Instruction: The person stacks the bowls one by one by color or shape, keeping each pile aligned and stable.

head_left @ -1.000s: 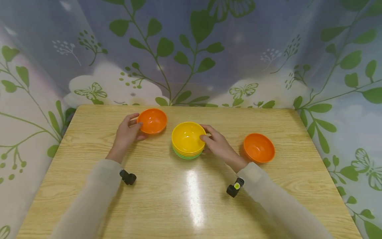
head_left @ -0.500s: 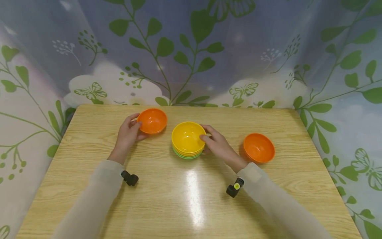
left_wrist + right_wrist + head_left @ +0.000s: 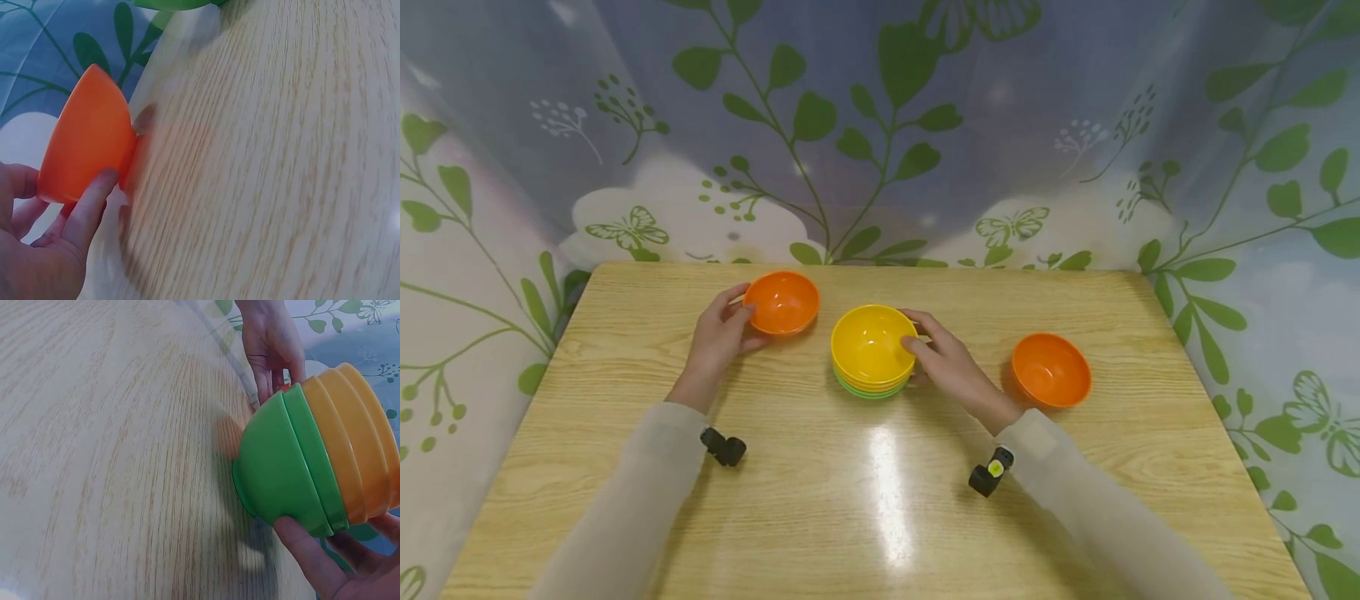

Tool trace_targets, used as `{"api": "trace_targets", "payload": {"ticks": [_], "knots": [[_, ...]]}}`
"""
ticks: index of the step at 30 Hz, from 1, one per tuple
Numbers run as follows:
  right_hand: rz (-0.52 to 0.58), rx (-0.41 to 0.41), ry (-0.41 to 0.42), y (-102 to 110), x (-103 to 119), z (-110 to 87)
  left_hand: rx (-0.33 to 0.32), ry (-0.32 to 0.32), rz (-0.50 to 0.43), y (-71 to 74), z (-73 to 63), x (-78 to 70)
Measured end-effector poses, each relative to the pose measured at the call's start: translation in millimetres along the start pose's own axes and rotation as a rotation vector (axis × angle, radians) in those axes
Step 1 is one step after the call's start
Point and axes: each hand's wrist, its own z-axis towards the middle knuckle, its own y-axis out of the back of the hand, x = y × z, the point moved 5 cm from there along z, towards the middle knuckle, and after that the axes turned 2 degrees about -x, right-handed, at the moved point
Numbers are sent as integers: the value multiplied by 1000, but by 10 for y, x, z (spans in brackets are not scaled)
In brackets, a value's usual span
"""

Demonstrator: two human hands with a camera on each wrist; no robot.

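Observation:
At the back left of the table, an orange bowl stands upright. My left hand holds it by its left side, thumb at the rim; in the left wrist view, fingertips press its orange outer wall. In the middle stands a nested stack, with yellow bowls on top of green bowls. My right hand grips the stack's right side, its thumb over the top yellow rim and the other fingers partly hidden behind. In the right wrist view, fingertips touch the green and yellow walls.
A second orange bowl stands on the right of the wooden table, beside my right wrist. A patterned curtain hangs behind the table's back edge and along both sides.

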Motion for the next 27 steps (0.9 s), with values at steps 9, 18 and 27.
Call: {"api": "trace_targets", "payload": {"ticks": [9, 18, 27], "knots": [[13, 15, -4, 1, -8, -2, 40, -32, 4, -3, -32, -65], [46, 24, -3, 2, -15, 0, 64, -82, 17, -12, -115, -206], [66, 24, -13, 6, -30, 3, 101, -129, 46, -44, -199, -341]]}}
